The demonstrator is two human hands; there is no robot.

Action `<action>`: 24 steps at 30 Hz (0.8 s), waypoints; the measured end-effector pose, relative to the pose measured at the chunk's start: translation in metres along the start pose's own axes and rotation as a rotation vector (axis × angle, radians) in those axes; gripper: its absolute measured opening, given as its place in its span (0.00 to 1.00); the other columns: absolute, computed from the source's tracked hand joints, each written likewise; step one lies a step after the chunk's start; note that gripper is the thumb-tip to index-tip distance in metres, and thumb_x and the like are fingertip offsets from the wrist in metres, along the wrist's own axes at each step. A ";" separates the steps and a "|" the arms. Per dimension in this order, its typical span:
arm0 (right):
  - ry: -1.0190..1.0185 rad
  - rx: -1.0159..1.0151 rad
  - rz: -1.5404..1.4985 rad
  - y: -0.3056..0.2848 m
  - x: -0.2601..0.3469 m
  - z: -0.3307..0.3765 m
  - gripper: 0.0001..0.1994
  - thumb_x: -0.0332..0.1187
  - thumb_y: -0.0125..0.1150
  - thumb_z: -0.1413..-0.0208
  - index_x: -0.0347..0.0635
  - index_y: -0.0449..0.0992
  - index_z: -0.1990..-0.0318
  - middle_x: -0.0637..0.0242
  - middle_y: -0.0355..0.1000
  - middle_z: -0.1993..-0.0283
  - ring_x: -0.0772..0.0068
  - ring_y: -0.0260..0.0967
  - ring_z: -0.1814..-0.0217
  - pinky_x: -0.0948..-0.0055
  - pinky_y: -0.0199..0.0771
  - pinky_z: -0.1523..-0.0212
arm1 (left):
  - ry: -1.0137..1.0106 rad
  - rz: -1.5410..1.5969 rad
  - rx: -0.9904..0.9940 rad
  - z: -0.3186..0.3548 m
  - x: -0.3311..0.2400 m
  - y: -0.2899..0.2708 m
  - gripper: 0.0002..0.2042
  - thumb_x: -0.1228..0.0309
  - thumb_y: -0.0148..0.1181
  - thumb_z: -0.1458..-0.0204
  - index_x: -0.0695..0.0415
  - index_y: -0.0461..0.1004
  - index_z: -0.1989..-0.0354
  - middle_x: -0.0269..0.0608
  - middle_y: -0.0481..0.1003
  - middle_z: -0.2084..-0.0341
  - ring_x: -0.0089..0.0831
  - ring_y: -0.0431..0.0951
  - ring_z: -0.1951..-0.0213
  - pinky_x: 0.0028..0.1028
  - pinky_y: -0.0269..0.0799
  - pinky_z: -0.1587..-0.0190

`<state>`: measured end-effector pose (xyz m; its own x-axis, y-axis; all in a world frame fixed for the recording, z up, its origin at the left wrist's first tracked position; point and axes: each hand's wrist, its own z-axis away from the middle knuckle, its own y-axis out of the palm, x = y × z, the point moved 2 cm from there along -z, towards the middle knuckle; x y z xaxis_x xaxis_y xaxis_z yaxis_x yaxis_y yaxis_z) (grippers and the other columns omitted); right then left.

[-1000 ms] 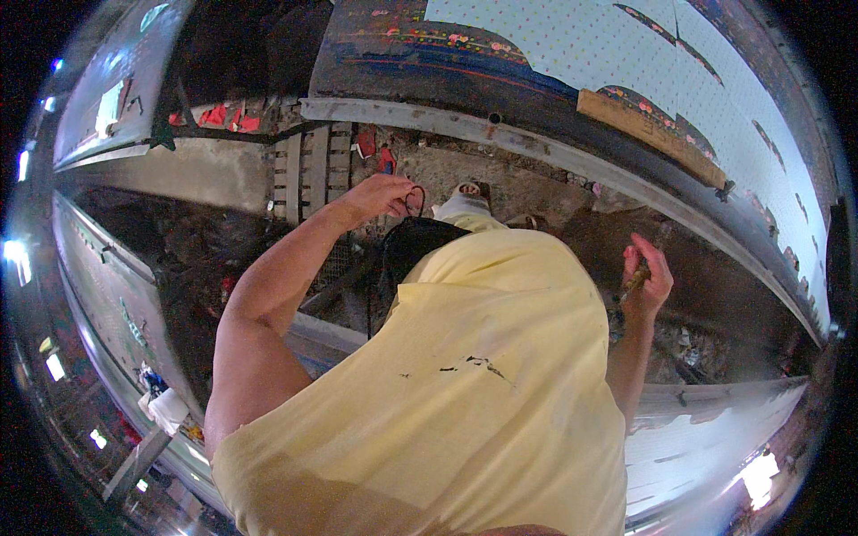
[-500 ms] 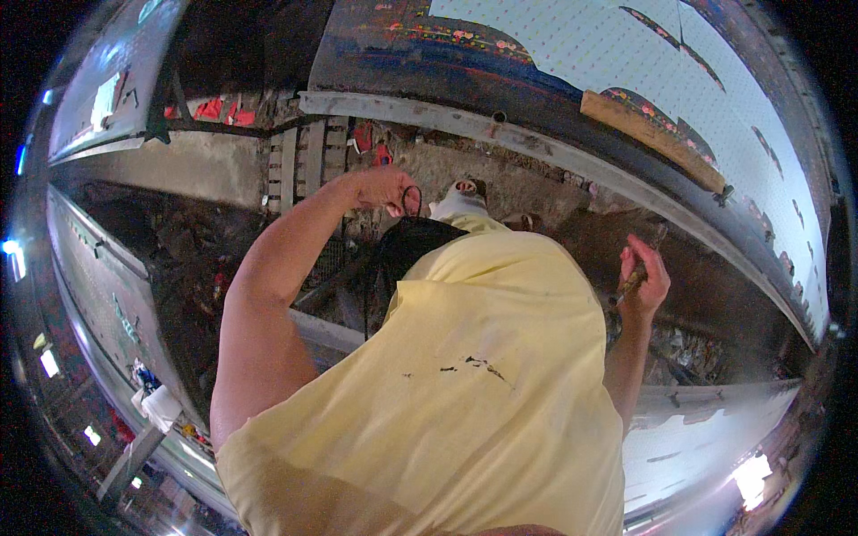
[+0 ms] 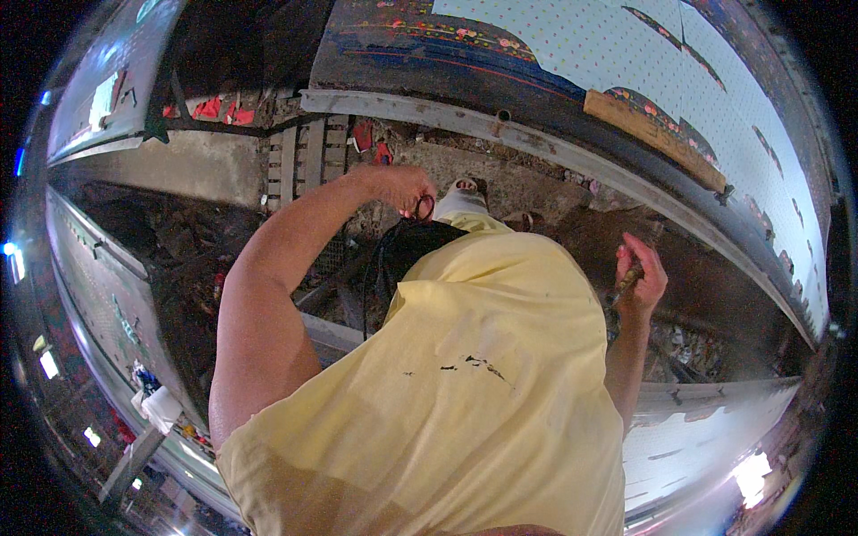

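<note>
Loop, thin and black (image 3: 419, 206), is in our left hand (image 3: 404, 189), fingers curled in and pinching it. It sits at the top of a black fabric item (image 3: 418, 243) hanging against our left side, next to the pale yellow shirt (image 3: 500, 357). We can't tell if the loop is attached to it or what the item is. A dark strand drops from its left side.

Right hand (image 3: 643, 275) is out to our right, well apart from the left, fingers folded over a brown-handled tool (image 3: 631, 278). A thin, faint end pokes past the fingers toward the bench (image 3: 393, 82); too blurred for us to say what kind of tool.

We have the bench across the far side, with pale blue dotted cloth (image 3: 617, 54) on top and a dark area with floral bands beside it. Grey rail (image 3: 554, 134) runs along the near edge; wooden block (image 3: 657, 140) lies just behind it, lengthwise.

Below us: one sandaled foot (image 3: 465, 186) on the dirty floor (image 3: 527, 170), wooden slats (image 3: 308, 165) to its left, red scraps (image 3: 362, 136) near the slats. Black marks (image 3: 483, 364) show on our shirt front.
</note>
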<state>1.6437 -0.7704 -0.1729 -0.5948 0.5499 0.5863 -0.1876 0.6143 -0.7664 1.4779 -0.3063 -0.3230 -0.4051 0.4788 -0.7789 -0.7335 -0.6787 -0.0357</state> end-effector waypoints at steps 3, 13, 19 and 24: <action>-0.010 0.011 -0.004 0.003 0.008 -0.006 0.15 0.19 0.74 0.34 0.42 0.89 0.43 0.59 0.88 0.52 0.68 0.86 0.52 0.68 0.85 0.48 | -0.081 -0.058 -0.099 0.015 -0.021 0.003 0.17 0.86 0.65 0.53 0.59 0.89 0.55 0.36 0.87 0.67 0.25 0.85 0.64 0.31 0.82 0.63; -0.018 0.099 -0.055 0.013 0.014 -0.020 0.14 0.20 0.73 0.35 0.43 0.89 0.44 0.56 0.89 0.48 0.55 0.88 0.50 0.61 0.87 0.45 | 0.023 0.232 -0.206 0.031 -0.018 0.017 0.18 0.88 0.60 0.51 0.59 0.89 0.55 0.33 0.87 0.64 0.21 0.82 0.64 0.29 0.78 0.63; -0.020 0.095 -0.051 0.014 0.015 -0.019 0.13 0.22 0.75 0.35 0.43 0.89 0.45 0.55 0.89 0.49 0.54 0.88 0.50 0.61 0.87 0.45 | -0.094 0.304 -0.189 0.032 0.011 0.019 0.20 0.85 0.63 0.53 0.59 0.90 0.52 0.35 0.90 0.57 0.24 0.84 0.64 0.31 0.80 0.62; 0.025 0.093 -0.044 0.012 0.015 -0.012 0.13 0.22 0.74 0.35 0.43 0.89 0.45 0.55 0.89 0.49 0.55 0.89 0.49 0.61 0.87 0.44 | -0.004 0.475 -0.316 0.053 0.006 0.010 0.17 0.83 0.67 0.47 0.58 0.90 0.50 0.34 0.90 0.62 0.22 0.85 0.62 0.31 0.81 0.60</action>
<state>1.6420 -0.7476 -0.1700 -0.5651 0.5377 0.6257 -0.2858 0.5839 -0.7599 1.4396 -0.2808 -0.2945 -0.6530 0.0816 -0.7529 -0.2718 -0.9532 0.1324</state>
